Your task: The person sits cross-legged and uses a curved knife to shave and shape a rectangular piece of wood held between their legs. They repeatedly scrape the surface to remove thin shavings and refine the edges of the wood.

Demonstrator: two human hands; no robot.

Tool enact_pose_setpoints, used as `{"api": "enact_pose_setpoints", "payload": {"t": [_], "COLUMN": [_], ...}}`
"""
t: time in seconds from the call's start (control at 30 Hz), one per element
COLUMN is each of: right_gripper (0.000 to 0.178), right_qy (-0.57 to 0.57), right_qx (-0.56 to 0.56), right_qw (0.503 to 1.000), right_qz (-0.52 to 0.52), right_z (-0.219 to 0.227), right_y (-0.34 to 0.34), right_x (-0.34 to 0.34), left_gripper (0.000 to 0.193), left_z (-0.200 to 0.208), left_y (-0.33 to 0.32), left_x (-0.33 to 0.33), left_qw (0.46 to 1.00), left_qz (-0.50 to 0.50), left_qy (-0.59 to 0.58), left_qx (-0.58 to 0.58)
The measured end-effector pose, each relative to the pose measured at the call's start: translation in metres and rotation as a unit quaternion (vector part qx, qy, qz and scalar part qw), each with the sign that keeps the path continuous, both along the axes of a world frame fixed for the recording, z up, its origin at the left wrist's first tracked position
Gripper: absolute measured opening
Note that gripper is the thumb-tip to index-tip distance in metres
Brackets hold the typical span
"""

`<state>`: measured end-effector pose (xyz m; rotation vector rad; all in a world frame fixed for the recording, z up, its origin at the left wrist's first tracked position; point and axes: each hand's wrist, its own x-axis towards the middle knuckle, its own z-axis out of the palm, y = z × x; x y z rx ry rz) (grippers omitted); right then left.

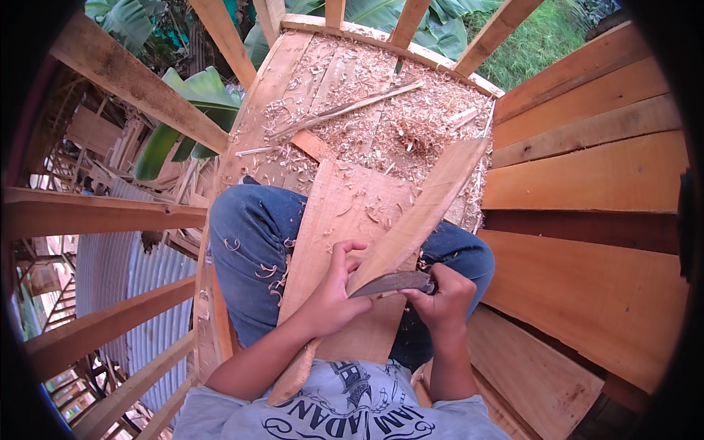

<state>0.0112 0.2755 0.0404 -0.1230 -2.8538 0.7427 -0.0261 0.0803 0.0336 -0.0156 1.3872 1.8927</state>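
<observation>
A long, curved wooden piece (419, 220) slants across my lap, its lower end beside my shirt and its broad far end over the shavings. My left hand (331, 295) is wrapped round its near part, index finger raised along the side. In my right hand (446, 295) is a knife (394, 282) with a dark, broad blade, closed round its handle. The blade points left and lies across the wooden piece, close to my left fingers. Under both rests a wide flat board (350, 202) on my thighs, with a few curled shavings on it.
Wood shavings (359, 66) cover the plank floor ahead, with a thin stick (352, 108) and a small wood block (313, 145) among them. Slatted rails (110, 213) stand at the left, a plank wall (587, 176) at the right. Corrugated metal sheets (139, 257) show beyond the rails.
</observation>
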Motion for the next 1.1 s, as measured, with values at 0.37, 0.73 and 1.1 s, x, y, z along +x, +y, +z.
{"api": "enact_pose_setpoints", "payload": {"t": [0.37, 0.73, 1.1], "right_gripper": [0.072, 0.075, 0.071], "right_qy": [0.06, 0.067, 0.107], "right_qx": [0.043, 0.049, -0.188], "right_qw": [0.997, 0.995, 0.918], "right_qz": [-0.031, -0.053, -0.333], "right_z": [-0.006, -0.014, 0.004], "right_y": [0.011, 0.006, 0.11], "right_x": [-0.002, -0.006, -0.03], "left_gripper": [0.077, 0.076, 0.076], "left_z": [-0.013, -0.016, -0.015], "left_y": [0.0, -0.002, -0.013], "left_x": [0.002, 0.002, 0.008], "left_qw": [0.999, 0.999, 0.999], "left_qz": [0.001, 0.006, -0.01], "left_qy": [0.032, 0.025, 0.033], "left_qx": [0.011, 0.027, 0.023]}}
